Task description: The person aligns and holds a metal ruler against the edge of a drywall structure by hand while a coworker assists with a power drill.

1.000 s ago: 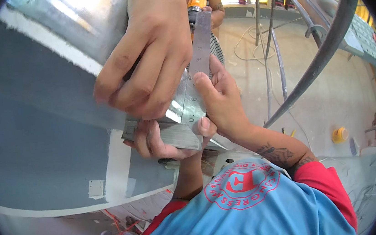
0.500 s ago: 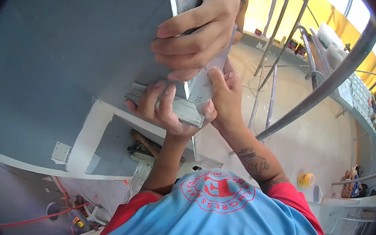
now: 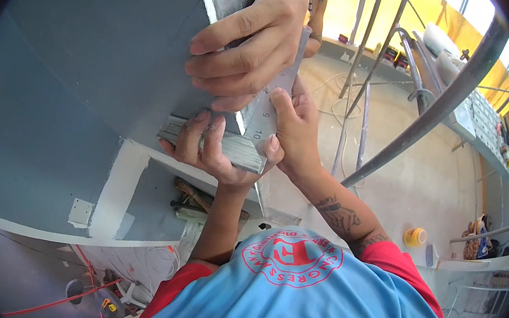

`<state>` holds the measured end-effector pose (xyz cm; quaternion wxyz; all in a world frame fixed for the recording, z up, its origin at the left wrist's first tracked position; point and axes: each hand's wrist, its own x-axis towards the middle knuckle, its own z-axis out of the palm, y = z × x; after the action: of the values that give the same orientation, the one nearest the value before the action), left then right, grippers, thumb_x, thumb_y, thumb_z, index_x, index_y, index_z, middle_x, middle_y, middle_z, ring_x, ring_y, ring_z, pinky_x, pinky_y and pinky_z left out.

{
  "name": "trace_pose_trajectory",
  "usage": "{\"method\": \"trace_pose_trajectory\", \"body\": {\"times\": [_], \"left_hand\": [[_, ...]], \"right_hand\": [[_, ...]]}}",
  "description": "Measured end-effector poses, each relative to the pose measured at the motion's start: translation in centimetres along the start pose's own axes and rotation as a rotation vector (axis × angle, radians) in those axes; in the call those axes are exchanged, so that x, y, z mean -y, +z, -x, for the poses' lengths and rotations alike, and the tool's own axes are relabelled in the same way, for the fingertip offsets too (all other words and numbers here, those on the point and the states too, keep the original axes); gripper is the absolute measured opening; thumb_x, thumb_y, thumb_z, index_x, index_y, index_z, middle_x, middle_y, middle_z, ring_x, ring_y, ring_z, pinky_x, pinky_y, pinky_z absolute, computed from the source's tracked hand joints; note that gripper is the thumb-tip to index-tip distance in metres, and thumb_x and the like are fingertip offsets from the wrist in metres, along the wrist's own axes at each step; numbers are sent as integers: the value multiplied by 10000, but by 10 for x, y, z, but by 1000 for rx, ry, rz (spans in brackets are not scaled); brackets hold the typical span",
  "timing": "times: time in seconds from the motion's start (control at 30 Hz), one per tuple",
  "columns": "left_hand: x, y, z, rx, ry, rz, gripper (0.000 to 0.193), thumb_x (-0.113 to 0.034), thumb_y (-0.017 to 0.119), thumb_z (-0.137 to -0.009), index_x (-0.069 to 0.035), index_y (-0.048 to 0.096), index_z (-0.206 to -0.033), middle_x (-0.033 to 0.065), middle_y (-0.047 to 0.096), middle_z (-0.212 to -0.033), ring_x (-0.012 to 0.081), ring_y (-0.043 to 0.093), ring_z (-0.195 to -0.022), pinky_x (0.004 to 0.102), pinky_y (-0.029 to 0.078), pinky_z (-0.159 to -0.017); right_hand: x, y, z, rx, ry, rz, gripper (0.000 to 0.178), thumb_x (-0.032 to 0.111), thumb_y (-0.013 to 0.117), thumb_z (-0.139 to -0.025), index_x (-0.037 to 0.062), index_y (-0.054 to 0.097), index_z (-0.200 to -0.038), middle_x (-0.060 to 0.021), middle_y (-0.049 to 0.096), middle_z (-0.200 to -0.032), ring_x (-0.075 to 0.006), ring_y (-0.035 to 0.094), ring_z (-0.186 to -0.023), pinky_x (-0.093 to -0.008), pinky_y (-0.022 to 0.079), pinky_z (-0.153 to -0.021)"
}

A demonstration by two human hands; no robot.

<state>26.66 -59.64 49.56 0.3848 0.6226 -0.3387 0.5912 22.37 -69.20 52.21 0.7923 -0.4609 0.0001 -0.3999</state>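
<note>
My left hand [image 3: 213,151] is closed round the thick, grey-streaked stock of a try square [image 3: 242,152], its fingers curled over the top. The square's flat metal blade [image 3: 267,117] rises from the stock, and my right hand [image 3: 297,123] grips it with the thumb laid along its marked face. The square sits at the lower tip of a pale-edged vertical corner [image 3: 209,2] of a dark grey wall panel [image 3: 101,57]. Just above my hands, a co-worker's hand [image 3: 255,47] reaches in and clasps that corner, hiding part of it and of the blade.
Metal scaffold pipes [image 3: 431,131] slant across the right side. Beyond them a bench [image 3: 502,151] carries tools. A yellow tub [image 3: 415,237] stands on the pale floor. A white-plastered strip [image 3: 115,189] crosses the grey panel at left; a red cord [image 3: 59,304] stretches below it.
My hands, the try square, the panel corner and the co-worker's hand have shifted left in the picture, as the view moved slightly. Both my grips look the same.
</note>
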Motion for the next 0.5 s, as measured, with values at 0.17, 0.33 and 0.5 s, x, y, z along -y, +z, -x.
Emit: {"method": "trace_pose_trajectory", "body": {"times": [0.17,0.33,0.5], "left_hand": [[0,1,-2,-18,8,22,706,-528,641,-777,-25,424,-1223,152,399,-1200,289,391,-1146,539,248,-1063],[2,-1,0,8,21,-19,707,-551,629,-778,-31,430,-1214,145,421,-1191,291,398,-1158,554,196,-1096],[2,0,-1,-18,22,-25,702,-570,611,-788,-33,437,-1206,154,447,-1183,286,403,-1164,576,168,-1102]], "right_hand": [[3,-1,-1,5,-6,25,350,77,431,-971,-25,419,-1306,-102,606,-1126,-113,617,-939,-249,515,-811],[7,5,2,-9,-4,-15,350,64,428,-968,-22,417,-1307,-105,602,-1135,-114,615,-947,-248,514,-812],[1,0,1,-4,-13,29,348,60,431,-967,-15,417,-1306,-106,601,-1137,-116,614,-957,-252,515,-820]]}}
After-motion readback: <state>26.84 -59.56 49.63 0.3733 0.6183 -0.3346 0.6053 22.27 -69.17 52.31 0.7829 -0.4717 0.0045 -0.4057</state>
